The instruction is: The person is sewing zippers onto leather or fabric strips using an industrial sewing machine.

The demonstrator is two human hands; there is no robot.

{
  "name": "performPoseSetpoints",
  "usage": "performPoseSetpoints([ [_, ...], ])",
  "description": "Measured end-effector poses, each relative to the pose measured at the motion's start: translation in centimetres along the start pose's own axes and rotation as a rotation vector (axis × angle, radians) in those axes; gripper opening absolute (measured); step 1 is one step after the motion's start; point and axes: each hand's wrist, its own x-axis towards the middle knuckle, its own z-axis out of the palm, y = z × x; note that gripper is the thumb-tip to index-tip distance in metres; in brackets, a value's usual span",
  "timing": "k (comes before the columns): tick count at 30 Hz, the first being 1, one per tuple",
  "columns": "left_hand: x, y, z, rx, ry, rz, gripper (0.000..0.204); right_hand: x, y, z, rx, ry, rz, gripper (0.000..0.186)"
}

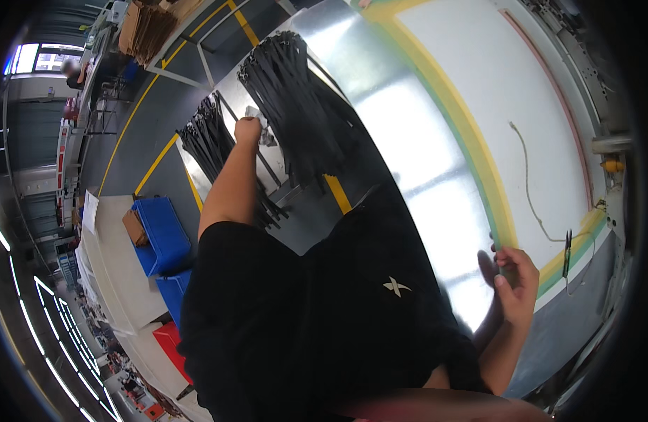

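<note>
My left hand [248,131] reaches out to the far left and is closed in a fist beside hanging black straps. What it grips, if anything, is hidden. A large bundle of black straps [296,105] hangs to its right, and a smaller bundle of black straps [210,137] hangs to its left. A crumpled grey piece [254,112] shows just beyond the fist. My right hand [515,283] is over the worktable's near part, next to the yellow and green tape border [471,133]. Its fingers are bent and the thumb stands apart, with nothing visible between them.
The shiny metal tabletop [408,119] joins a white panel [478,63]. On the panel lie a thin cord [529,176] and a slim dark tool [567,254], perhaps snips. Blue bins [164,232] and a red bin [173,349] stand at left. Another person [74,74] is far off.
</note>
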Motion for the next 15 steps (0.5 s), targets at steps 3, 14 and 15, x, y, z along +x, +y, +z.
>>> performPoseSetpoints([
  [3, 1.6, -7.6, -4.8, 0.212, 0.118, -0.038, 0.039, -0.3, 0.5, -0.2, 0.021, 0.002, 0.016, 0.053],
  [14, -4.0, -16.4, -9.2, 0.467, -0.039, -0.137, 0.042, -1.2, 2.5, -1.2, 0.126, 0.002, 0.046, 0.053],
  [15, -4.3, -15.7, -8.5, 0.482, -0.041, -0.157, 0.042, -1.3, 2.6, -1.2, 0.124, 0.026, 0.037, 0.053],
])
